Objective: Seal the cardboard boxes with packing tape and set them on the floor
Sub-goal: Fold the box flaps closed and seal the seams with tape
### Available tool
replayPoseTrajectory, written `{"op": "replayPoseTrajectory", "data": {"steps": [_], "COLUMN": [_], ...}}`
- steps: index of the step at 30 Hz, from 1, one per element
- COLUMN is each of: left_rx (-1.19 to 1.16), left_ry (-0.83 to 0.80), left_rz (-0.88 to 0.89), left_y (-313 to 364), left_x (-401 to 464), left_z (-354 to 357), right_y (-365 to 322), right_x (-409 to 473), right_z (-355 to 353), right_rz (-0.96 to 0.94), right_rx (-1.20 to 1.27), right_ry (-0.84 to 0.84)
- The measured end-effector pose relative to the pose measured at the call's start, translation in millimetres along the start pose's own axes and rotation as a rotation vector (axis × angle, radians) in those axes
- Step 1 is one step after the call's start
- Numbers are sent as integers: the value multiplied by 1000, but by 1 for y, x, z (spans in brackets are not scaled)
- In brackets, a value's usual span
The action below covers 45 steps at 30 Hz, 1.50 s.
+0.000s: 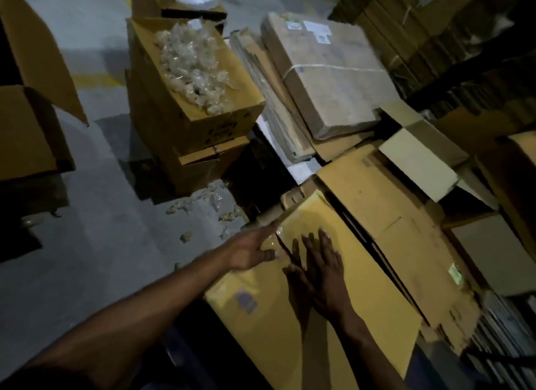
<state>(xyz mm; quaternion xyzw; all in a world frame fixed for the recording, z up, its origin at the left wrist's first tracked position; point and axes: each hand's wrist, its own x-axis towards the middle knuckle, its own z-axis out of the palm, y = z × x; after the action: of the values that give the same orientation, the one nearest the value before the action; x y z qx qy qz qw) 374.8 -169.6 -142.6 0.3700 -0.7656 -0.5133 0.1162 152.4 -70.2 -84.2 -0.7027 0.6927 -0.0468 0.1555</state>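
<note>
Cardboard box [333, 317] lies under both flat hands [290, 262].

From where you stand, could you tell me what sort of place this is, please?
Probably a warehouse packing area: bundled flat cartons, an open box of plastic-wrapped pieces, bare concrete floor.

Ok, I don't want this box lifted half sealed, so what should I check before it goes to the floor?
1. Flaps closed on the box: ok, top lies flat.
2. Tape across the seam: cannot tell, only a shiny patch shows at the far edge.
3. Left hand at that edge: ok, fingers straight.
4. Right hand pressing flat on top: ok.
5. Floor clear: not ok, plastic scraps lie there.
</note>
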Motion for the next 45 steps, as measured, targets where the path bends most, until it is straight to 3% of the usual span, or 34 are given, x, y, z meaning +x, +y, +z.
{"op": "replayPoseTrajectory", "data": {"steps": [5,8,12,17,21,25,29,32,38,42,45], "left_rx": [447,741,700,579,673,765,763,866,884,1000,1058], "left_ry": [73,168,214,377,269,187,73,59,57,87,102], "left_rz": [161,202,203,-59,-158,-4,196,256,303,292,280], "left_y": [33,67,124,170,165,153,140,149,187,179,174], "left_x": [52,59,26,-57,-106,-101,-71,-47,-72,-93,-94], "left_z": [-16,-2,79,215,287,275,231,214,304,366,376], "right_y": [85,140,221,293,276,250,246,250,266,291,291], "right_x": [-70,-105,-152,-166,-191,-249,-289,-313,-405,-459,-472], "right_z": [-30,-55,-65,-37,-27,-11,1,8,30,52,72], "right_rz": [247,433,643,571,549,617,683,609,579,675,672], "right_rx": [27,-5,16,396,388,387,352,396,457,296,273], "right_ry": [131,121,21,-37,33,225,183,179,240,-161,-279]}}
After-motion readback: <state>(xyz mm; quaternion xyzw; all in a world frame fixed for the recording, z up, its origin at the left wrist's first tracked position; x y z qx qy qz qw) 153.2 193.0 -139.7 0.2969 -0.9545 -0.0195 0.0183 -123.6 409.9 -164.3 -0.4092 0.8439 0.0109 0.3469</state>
